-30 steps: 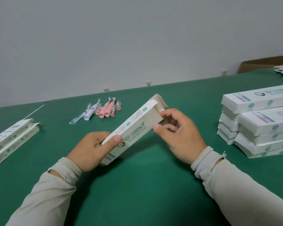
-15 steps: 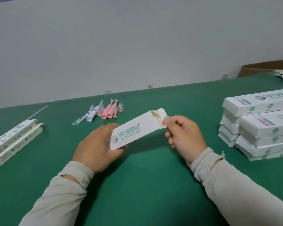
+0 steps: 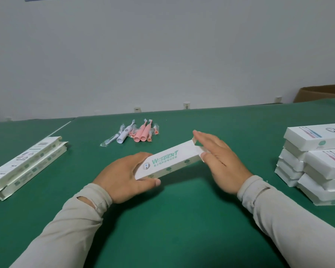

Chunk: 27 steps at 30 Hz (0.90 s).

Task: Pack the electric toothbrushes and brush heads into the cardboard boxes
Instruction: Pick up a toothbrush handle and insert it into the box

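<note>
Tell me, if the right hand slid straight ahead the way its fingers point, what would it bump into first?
Probably the pink toothbrushes. The right hand, flat against the box end, points up-left across the green table; depth is unclear.

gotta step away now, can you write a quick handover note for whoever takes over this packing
Left hand grips the near end of the Wisdent box. Right hand lies flat and open against its far end flap.
Done: closed boxes stacked at right.
Left: the white toothbrush, pink toothbrushes and loose brush heads lie unpacked on the green table. Flat boxes wait at left.
Whether the held box is filled cannot be seen.
</note>
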Tool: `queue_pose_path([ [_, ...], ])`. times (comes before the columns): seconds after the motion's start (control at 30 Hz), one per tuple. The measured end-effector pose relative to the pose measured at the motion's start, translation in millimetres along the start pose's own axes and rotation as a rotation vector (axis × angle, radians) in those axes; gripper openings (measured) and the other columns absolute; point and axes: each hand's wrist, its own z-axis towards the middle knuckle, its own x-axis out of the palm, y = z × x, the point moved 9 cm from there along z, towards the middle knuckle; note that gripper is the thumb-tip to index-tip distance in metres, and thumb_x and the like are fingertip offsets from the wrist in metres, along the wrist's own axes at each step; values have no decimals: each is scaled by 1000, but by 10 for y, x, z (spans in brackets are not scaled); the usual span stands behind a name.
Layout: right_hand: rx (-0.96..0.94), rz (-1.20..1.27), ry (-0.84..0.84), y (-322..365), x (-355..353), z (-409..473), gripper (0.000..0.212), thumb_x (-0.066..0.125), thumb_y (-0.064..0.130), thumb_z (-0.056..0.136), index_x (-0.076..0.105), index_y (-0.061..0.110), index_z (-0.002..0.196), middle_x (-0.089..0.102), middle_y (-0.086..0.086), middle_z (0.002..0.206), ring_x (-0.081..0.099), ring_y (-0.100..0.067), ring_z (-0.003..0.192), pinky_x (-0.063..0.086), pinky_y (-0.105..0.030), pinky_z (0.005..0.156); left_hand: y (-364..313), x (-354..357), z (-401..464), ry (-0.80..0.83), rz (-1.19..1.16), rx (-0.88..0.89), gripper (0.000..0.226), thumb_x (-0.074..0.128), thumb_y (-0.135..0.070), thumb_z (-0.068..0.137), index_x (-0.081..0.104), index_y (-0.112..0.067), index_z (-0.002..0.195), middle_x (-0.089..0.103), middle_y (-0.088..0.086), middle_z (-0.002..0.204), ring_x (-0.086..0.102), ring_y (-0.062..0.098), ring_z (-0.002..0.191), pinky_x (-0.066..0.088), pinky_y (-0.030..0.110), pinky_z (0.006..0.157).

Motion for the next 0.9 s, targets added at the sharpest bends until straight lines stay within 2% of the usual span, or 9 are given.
queue_pose_path([
  [0.1, 76, 165, 113, 9, 293, 320, 62, 30, 38, 89, 38, 32, 150, 35, 10, 158, 28, -4, 145, 17, -27, 122, 295, -133, -27, -55, -53, -51, 57, 66, -74, 66, 52, -54, 117, 66, -25, 104, 63, 3, 92, 54, 36, 85],
  [0.17, 209, 277, 37, -99, 415, 657, 59, 40, 41, 92, 41, 28, 150, 39, 7, 156, 37, -10, 141, 26, -35, 120, 607, -361, -88, -274, -92, -152, 53, 68, -72, 67, 52, -53, 114, 65, -28, 97, 62, 4, 87, 52, 33, 78],
  [0.2, 238, 220, 7, -129, 480, 850, 56, 45, 41, 96, 40, 29, 150, 38, 6, 156, 40, -13, 139, 29, -38, 119, 759, -481, -130, -399, -88, -214, 54, 70, -69, 70, 52, -50, 117, 63, -27, 96, 61, 8, 87, 50, 32, 75],
  [0.27, 229, 16, 52, -149, 733, 1255, 55, 49, 38, 98, 36, 32, 152, 33, 4, 158, 40, -19, 140, 31, -37, 117, 1000, -647, -210, -585, -42, -323, 50, 71, -62, 77, 49, -45, 119, 61, -21, 100, 60, 16, 87, 46, 34, 71],
  [0.33, 214, -108, 125, -141, 1011, 1632, 55, 47, 34, 98, 35, 34, 152, 27, 3, 162, 33, -23, 146, 27, -38, 118, 1099, -694, -245, -666, -19, -382, 45, 68, -60, 79, 46, -46, 116, 60, -17, 101, 59, 19, 87, 46, 35, 70],
  [0.47, 265, -239, 250, -234, 1490, 2186, 54, 35, 28, 99, 36, 38, 151, 18, 3, 165, 26, -27, 149, 27, -42, 117, 1216, -681, -273, -730, -35, -456, 40, 65, -61, 80, 46, -46, 112, 61, -12, 103, 59, 23, 90, 49, 38, 72],
  [0.63, 261, -463, 337, -306, 1789, 2420, 45, 29, 27, 100, 52, 30, 138, 39, -6, 153, 45, -36, 131, 40, -49, 107, 1269, -692, -301, -759, -33, -496, 49, 64, -62, 78, 45, -43, 119, 58, -9, 100, 56, 23, 90, 44, 36, 71],
  [0.8, 345, -552, 254, -362, 1760, 2498, 45, 35, 32, 97, 47, 24, 140, 53, -10, 138, 50, -37, 123, 47, -45, 97, 1258, -688, -272, -741, -34, -492, 50, 64, -63, 78, 44, -43, 118, 58, -10, 99, 58, 22, 90, 50, 39, 74],
  [0.9, 350, -634, 214, -347, 1733, 2524, 49, 46, 27, 95, 41, 23, 143, 58, -8, 128, 52, -33, 119, 47, -39, 80, 1263, -684, -279, -740, -29, -501, 50, 64, -64, 78, 43, -44, 118, 59, -11, 99, 58, 22, 90, 51, 39, 74],
])
